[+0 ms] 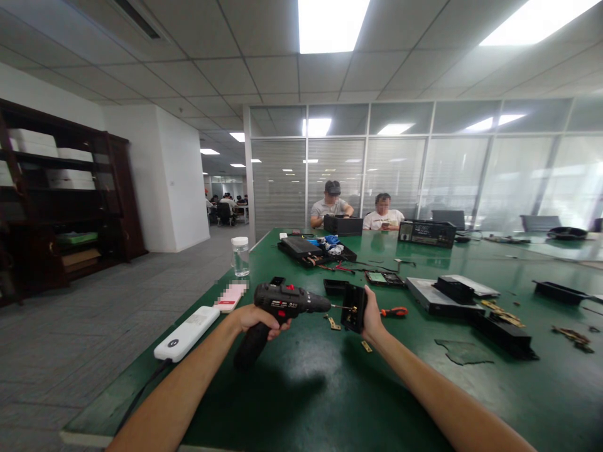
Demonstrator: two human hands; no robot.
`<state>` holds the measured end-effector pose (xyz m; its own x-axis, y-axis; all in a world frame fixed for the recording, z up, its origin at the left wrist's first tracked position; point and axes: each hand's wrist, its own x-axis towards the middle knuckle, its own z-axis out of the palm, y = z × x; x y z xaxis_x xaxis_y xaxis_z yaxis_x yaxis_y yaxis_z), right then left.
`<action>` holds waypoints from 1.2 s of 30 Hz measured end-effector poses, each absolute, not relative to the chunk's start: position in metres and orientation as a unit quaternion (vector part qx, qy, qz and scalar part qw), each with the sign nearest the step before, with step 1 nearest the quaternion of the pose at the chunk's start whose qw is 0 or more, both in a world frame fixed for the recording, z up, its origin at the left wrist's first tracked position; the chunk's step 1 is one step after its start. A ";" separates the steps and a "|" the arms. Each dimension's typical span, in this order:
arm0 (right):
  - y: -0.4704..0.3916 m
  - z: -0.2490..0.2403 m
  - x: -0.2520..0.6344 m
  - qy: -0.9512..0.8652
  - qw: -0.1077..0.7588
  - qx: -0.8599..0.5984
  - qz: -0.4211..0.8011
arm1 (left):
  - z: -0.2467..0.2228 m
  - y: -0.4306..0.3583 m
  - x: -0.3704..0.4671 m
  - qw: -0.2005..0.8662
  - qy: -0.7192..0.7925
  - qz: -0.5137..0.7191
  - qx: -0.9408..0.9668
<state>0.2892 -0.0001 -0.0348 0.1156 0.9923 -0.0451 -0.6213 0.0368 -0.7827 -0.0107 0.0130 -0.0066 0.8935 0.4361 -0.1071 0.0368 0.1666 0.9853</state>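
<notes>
My left hand is wrapped round the grip of a black cordless drill that points right. Its long thin bit reaches into a small black plastic housing. That housing stands on edge above the table, held by my right hand from its right side. Brass-coloured bits show inside the housing, too small to make out. Below it on the table lie small brass plates. Just beyond my right hand is a screwdriver with an orange and black handle.
On the green table, a white power strip, a phone and a clear jar line the left edge. Metal cases and black parts lie right. Two people sit at the far side.
</notes>
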 end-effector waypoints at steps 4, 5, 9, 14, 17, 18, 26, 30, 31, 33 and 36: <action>-0.001 -0.034 0.289 -0.272 0.662 -0.337 0.611 | -0.008 0.014 -0.011 0.741 0.186 0.137 0.630; -0.001 -0.034 0.289 -0.272 0.662 -0.337 0.612 | -0.008 0.014 -0.011 0.742 0.187 0.137 0.629; -0.001 -0.033 0.289 -0.277 0.663 -0.331 0.611 | -0.008 0.013 -0.011 0.743 0.188 0.139 0.627; 0.000 -0.033 0.289 -0.272 0.656 -0.337 0.619 | -0.007 0.014 -0.011 0.742 0.186 0.138 0.629; -0.001 -0.033 0.289 -0.266 0.658 -0.339 0.618 | -0.008 0.015 -0.012 0.743 0.184 0.133 0.630; -0.001 -0.032 0.289 -0.264 0.659 -0.341 0.617 | -0.009 0.015 -0.012 0.743 0.183 0.133 0.630; -0.001 -0.033 0.289 -0.269 0.659 -0.337 0.616 | -0.008 0.015 -0.011 0.744 0.184 0.133 0.628; 0.001 -0.035 0.290 -0.273 0.661 -0.337 0.612 | -0.005 0.012 -0.011 0.745 0.188 0.128 0.626; 0.002 -0.035 0.291 -0.273 0.661 -0.337 0.612 | -0.004 0.012 -0.011 0.745 0.189 0.127 0.627; 0.002 -0.035 0.290 -0.274 0.663 -0.336 0.610 | -0.004 0.011 -0.011 0.746 0.188 0.125 0.627; 0.000 -0.034 0.289 -0.273 0.666 -0.335 0.607 | -0.003 0.011 -0.010 0.747 0.187 0.124 0.626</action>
<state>0.2894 0.0004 -0.0336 0.1129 0.9927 -0.0433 -0.6259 0.0372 -0.7790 -0.0105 0.0110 -0.0032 0.8994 0.4195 -0.1232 0.0481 0.1853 0.9815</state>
